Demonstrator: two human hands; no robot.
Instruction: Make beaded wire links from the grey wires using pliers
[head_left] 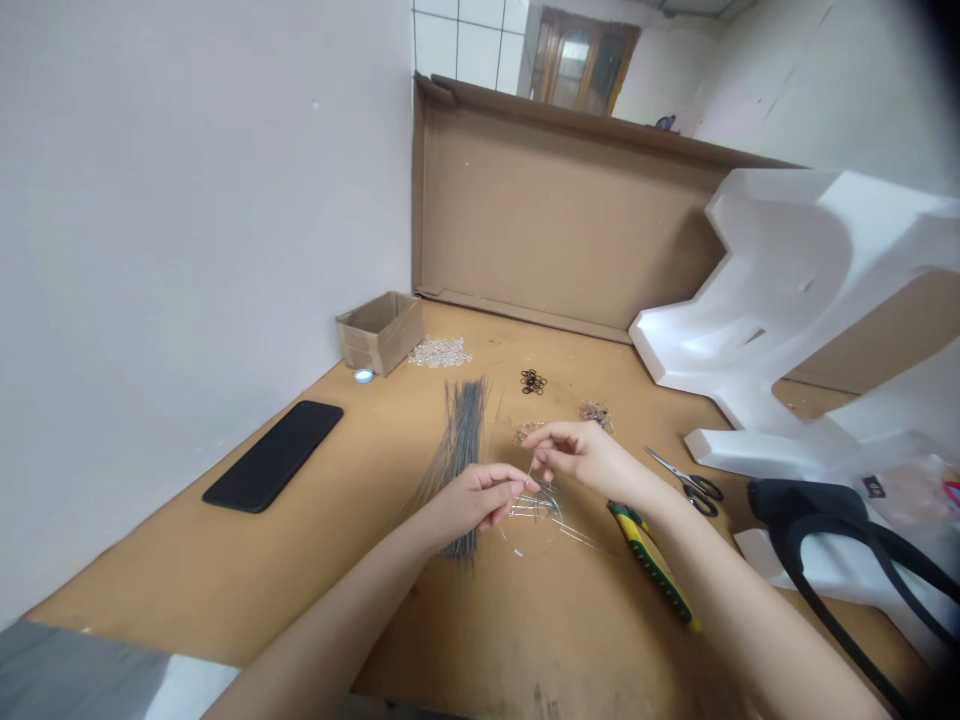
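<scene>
My left hand pinches the end of a thin wire between thumb and forefinger. Just above and to the right, my right hand has its fingertips closed on the same wire. Its exact shape is too fine to make out. Below my hands lie loose silvery wire pieces, some curved and some straight. Part of a bundle of straight grey wires is covered by my left hand. A tool with green and yellow handles lies by my right forearm, its head hidden.
Beyond my hands are black rings, a small metallic pile and clear small pieces beside a cardboard box. A black phone lies left. Scissors, white foam and a black strap occupy the right.
</scene>
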